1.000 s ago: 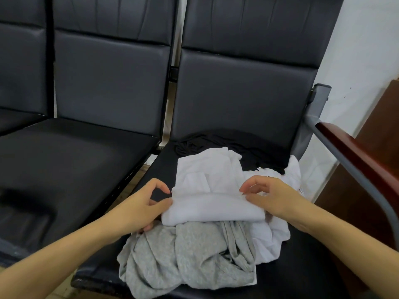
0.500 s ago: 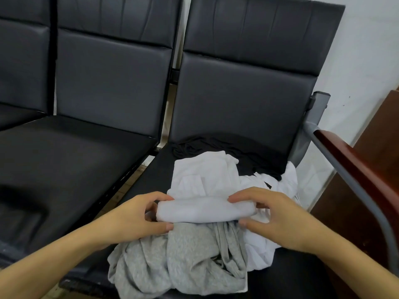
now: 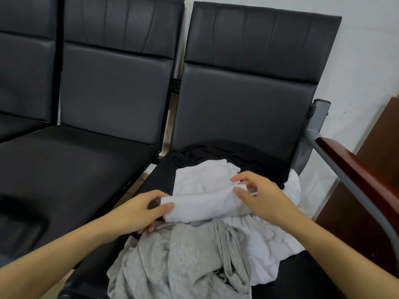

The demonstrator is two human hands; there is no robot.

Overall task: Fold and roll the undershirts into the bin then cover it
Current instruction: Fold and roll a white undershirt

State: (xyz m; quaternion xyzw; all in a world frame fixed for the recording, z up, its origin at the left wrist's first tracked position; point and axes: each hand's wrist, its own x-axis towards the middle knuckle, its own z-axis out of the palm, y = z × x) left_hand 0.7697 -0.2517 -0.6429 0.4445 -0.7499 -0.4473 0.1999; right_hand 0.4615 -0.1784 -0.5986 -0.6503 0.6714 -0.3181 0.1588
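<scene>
**First roll half made, bin not in view**

Your left hand [image 3: 142, 210] and right hand [image 3: 257, 197] each pinch an end of the white shirt [image 3: 205, 203], fingers curled round a partly made roll on the seat [image 3: 164, 169]. Its far half lies flat. The grey shirt [image 3: 183, 262], black shirt [image 3: 216, 154] and another white one beneath look unfolded. Most of the task remains, by my reading.

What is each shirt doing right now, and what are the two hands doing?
White cotton undershirt: partly rolled, top part not rolled yet.
Grey crumpled undershirt: unfolded, lying in front of the roll.
Black undershirt: unfolded, at the back of the seat.
Second white garment: crumpled under the roll.
Left hand: grips the roll's left end.
Right hand: pinches the roll's right end.
</scene>
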